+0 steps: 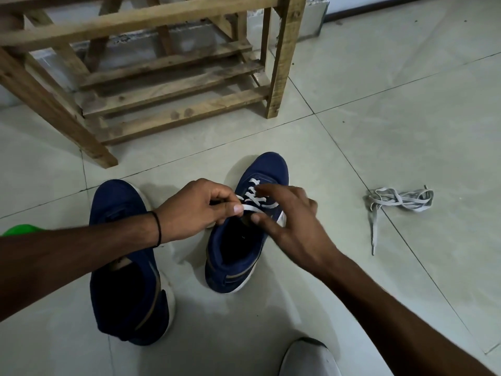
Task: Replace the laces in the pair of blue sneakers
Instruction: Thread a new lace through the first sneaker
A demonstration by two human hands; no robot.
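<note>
Pale rounded shape point(309, 358) at bottom edge, knee or shoe, can't tell. Left hand point(198, 210) pinches the flat white lace point(253, 208) on the half-laced navy fabric sneaker point(261, 169) on the floor tiles point(352, 137); right hand point(288, 217) hovers above, fingers spread, holding nothing. Lace looks limp, light: pinch near the tip, likely stiffer there.

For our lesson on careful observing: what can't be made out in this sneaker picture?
Head view:
- Left dark-blue sneaker: lacing hidden by left forearm.
- White flat lace: ends covered by left hand, right hand.
- Bright green object: cut off at left edge.
- Right hand's fingers: motion-blurred.
</note>
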